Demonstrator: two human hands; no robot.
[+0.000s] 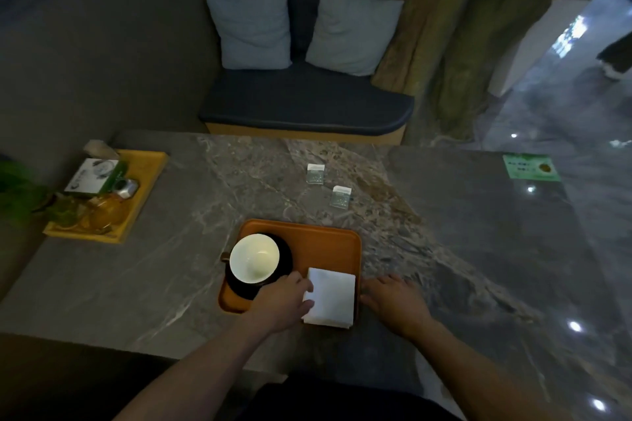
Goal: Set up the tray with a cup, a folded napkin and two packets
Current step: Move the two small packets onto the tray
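An orange tray [321, 239] lies near the table's front edge. On its left stands a white cup [254, 258] on a dark saucer [285, 258]. A folded white napkin [333, 296] lies in the tray's front right corner, its near edge overhanging the rim. My left hand [284, 299] holds the napkin's left edge, thumb on top. My right hand [393, 299] rests flat on the table just right of the tray, fingers relaxed. Two small packets lie on the table beyond the tray, one [315, 174] farther back, the other [341, 196] nearer.
A yellow tray [150, 178] with a box, a small tin and glassware sits at the table's left. A green card [530, 166] lies at the far right. Behind the table is a dark bench [307, 102] with two grey cushions. Polished floor lies right of the table.
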